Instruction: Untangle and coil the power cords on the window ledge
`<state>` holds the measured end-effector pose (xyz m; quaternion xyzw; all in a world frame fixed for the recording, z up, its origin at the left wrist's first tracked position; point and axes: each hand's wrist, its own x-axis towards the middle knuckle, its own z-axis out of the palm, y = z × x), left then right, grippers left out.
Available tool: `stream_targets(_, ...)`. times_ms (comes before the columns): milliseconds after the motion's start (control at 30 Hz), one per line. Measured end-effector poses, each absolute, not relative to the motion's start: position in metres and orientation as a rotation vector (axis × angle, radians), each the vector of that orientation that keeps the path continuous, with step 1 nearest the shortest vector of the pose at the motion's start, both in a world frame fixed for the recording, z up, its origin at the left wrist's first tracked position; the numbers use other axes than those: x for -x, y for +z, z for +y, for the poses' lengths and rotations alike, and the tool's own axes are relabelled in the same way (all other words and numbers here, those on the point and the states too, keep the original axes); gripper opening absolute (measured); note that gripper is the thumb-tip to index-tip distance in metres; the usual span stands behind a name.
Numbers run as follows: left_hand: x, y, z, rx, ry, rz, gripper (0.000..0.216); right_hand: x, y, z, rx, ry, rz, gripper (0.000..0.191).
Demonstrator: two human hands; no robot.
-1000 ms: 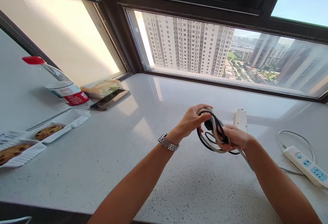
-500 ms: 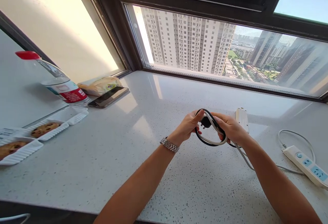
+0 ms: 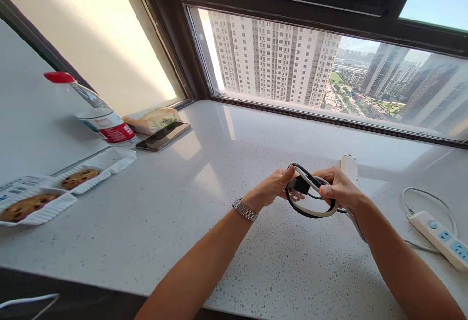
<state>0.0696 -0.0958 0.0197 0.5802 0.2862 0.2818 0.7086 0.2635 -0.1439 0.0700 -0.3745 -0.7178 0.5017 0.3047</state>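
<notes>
A coil of black and white power cord point(image 3: 310, 211) is held above the counter between both hands. My left hand point(image 3: 276, 186), with a metal watch on its wrist, pinches the coil's left side between thumb and fingers. Inside the loop hangs a black plug point(image 3: 302, 184), its prongs pointing down. My right hand point(image 3: 338, 188) is wrapped round the right side of the coil. From beneath it a grey-white length of cord runs toward the right forearm. Just behind the right hand lies a white power strip point(image 3: 350, 169), partly hidden.
At right lies a second power strip point(image 3: 440, 237) with blue sockets and a looped cord. On the left are a red-capped bottle point(image 3: 117, 130), a phone point(image 3: 164, 137), a yellowish package point(image 3: 151, 121) and a plastic tray point(image 3: 68, 203) with cookies. Windows border the speckled counter point(image 3: 175, 242).
Both hands have shifted slightly right and down in the view with the coil. The plug has turned so its prongs show more. The whole scene has shifted a little as the camera moved.
</notes>
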Motion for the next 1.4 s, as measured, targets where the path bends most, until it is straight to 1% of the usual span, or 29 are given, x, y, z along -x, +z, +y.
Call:
stream_targets(133, -0.074, 0.02, -0.098, -1.297, 0.765, 0.656, 0.073, -0.263, 0.066, -0.14, 1.007, 1.393, -1.844, 0.037)
stream_targets(233, -0.081, 0.016, -0.1, -1.233, 0.818, 0.589, 0.074, -0.259, 0.059, -0.14, 0.918, 1.466, -1.72, 0.029)
stream_targets(367, -0.087, 0.011, -0.101, -1.038, 0.764, 0.551, 0.076, -0.25, 0.042, -0.137, 0.729, 1.66, -1.443, 0.038)
stream_targets(467, -0.088, 0.01, -0.099, -0.895, 0.805, 0.562, 0.068, -0.244, 0.031, -0.13, 0.701, 1.707, -1.285, 0.048)
stream_targets(567, -0.089, 0.009, -0.096, -0.774, 0.877, 0.535, 0.062, -0.24, 0.029, -0.125, 0.755, 1.636, -1.145, 0.044)
stream_targets(667, -0.092, 0.006, -0.098, -0.709, 0.86, 0.496, 0.065, -0.235, 0.033, -0.126, 0.756, 1.609, -1.081, 0.04)
stream_targets(800, -0.1, 0.0, -0.105, -0.795, 0.743, 0.519, 0.068, -0.228, 0.04, -0.137, 0.633, 1.656, -1.08, 0.037)
stream_targets(867, -0.102, -0.001, -0.107, -0.901, 0.757, 0.548, 0.064, -0.227, 0.041, -0.143, 0.584, 1.675, -1.099, 0.039)
stream_targets(933, -0.101, 0.001, -0.106, -1.072, 0.896, 0.611, 0.055, -0.226, 0.041, -0.145, 0.577, 1.683, -1.139, 0.041)
stream_targets(1000, -0.098, 0.003, -0.104, -1.258, 1.13, 0.76, 0.045, -0.227, 0.042, -0.146, 0.628, 1.651, -1.206, 0.042)
stream_targets(1100, -0.091, 0.007, -0.102, -1.45, 1.412, 1.055, 0.036, -0.229, 0.045, -0.142, 0.771, 1.499, -1.295, 0.041)
stream_targets(1167, -0.086, 0.009, -0.1, -1.566, 1.535, 1.145, 0.034, -0.233, 0.049, -0.14, 0.843, 1.363, -1.316, 0.04)
stream_targets(1267, -0.078, 0.016, -0.097, -1.639, 1.806, 1.123, 0.04, -0.24, 0.054, -0.139, 0.904, 1.208, -1.338, 0.037)
stream_targets(1333, -0.072, 0.022, -0.097, -1.67, 1.828, 0.96, 0.044, -0.245, 0.056, -0.138, 0.933, 1.184, -1.387, 0.036)
stream_targets(1400, -0.07, 0.025, -0.101, -1.705, 1.643, 0.75, 0.045, -0.247, 0.055, -0.138, 0.953, 1.203, -1.456, 0.037)
